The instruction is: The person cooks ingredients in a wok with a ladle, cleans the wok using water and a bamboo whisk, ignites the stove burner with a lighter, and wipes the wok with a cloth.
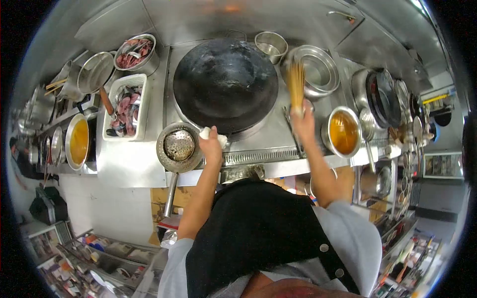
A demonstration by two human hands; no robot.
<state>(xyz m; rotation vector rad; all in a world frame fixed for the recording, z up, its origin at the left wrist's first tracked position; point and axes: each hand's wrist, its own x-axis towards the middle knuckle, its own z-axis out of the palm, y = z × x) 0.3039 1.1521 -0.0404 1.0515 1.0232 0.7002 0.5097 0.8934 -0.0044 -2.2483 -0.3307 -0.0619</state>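
Observation:
A large black wok (226, 89) sits on the steel range in the middle. My left hand (211, 149) is closed on a folded white cloth (205, 133) at the wok's near rim; whether it also grips the wok's handle is hidden. My right hand (303, 121) is wrapped round the lower end of a bamboo wok brush (296, 82), its bristles pointing up and away from me. The brush is right of the wok, apart from it, and slightly blurred. A perforated strainer (166, 159) with a metal handle lies left of my left hand.
Yellow-orange liquid fills a pot (324, 134) at right and a bowl (71, 166) at left. A white basket (112, 134) of raw fish pieces and a steel pot (155, 62) of meat stand at left. Steel basins (334, 82) and a small pot (271, 36) stand beyond the brush.

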